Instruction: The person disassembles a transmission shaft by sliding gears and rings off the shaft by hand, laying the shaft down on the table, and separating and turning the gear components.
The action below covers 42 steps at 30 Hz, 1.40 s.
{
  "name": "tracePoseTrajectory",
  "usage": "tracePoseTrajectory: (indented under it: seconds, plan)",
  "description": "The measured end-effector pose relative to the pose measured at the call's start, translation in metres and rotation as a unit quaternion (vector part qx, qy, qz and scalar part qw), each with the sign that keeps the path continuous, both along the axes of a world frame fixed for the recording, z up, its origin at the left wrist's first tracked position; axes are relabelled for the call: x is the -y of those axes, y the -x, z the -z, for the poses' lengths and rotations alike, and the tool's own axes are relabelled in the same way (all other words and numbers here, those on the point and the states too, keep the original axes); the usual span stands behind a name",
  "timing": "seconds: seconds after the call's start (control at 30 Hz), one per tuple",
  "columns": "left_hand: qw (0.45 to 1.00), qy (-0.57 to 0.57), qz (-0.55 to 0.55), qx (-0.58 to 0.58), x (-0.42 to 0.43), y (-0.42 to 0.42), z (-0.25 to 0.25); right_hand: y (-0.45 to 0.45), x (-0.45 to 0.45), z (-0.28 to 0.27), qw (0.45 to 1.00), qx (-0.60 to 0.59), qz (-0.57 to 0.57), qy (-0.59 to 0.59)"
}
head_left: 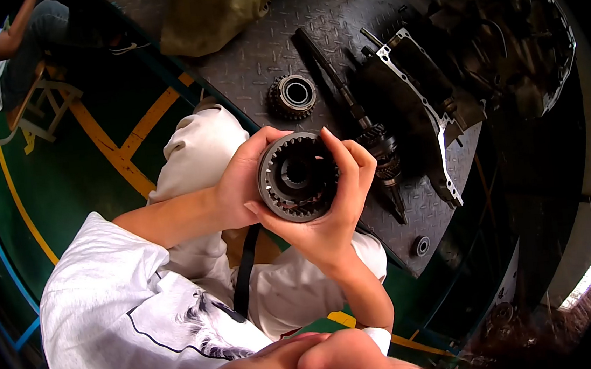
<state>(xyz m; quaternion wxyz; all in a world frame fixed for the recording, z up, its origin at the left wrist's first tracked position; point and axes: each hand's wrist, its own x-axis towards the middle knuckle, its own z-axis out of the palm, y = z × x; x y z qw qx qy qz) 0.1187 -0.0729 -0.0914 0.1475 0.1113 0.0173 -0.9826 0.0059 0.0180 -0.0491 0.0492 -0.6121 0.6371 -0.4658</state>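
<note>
Both hands hold a dark steel synchronizer sleeve [267, 180], its inner teeth facing up and a smaller splined hub [296, 173] visible deep inside. My left hand [239, 179] is closed around the left side, fingers along the upper rim. My right hand [334, 220] wraps the lower and right side, with one fingertip on the upper right rim and the thumb at the lower left. The sleeve is held above my lap, beside the table edge. Closest on the table is a loose gear [293, 97] with a bright bore.
The checkered metal table [257, 68] carries a gear shaft [344, 96], a gearbox housing half [437, 119], a large dark casing [508, 39], a small bearing [421, 246] near the corner and an olive cloth [210, 13]. Another person [33, 42] sits at upper left by a stool [56, 100].
</note>
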Motion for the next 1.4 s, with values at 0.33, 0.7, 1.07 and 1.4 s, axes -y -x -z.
tracePoseTrajectory:
  seconds: [0.33, 0.7, 1.07, 1.4]
  plan:
    - [0.999, 0.024, -0.016, 0.022, -0.004, 0.001, -0.001, 0.0, 0.0, 0.001, 1.0, 0.005, 0.027, -0.014]
    - [0.999, 0.037, -0.015, 0.006, 0.0, 0.001, 0.001, 0.001, 0.0, -0.003, 0.999, -0.004, 0.017, -0.029]
    - [0.999, 0.043, 0.002, 0.001, -0.004, -0.002, 0.005, 0.001, -0.002, 0.007, 0.997, 0.067, -0.04, 0.01]
    - [0.998, 0.06, -0.011, -0.01, -0.003, -0.001, 0.002, 0.001, -0.005, 0.008, 0.996, 0.08, -0.038, 0.008]
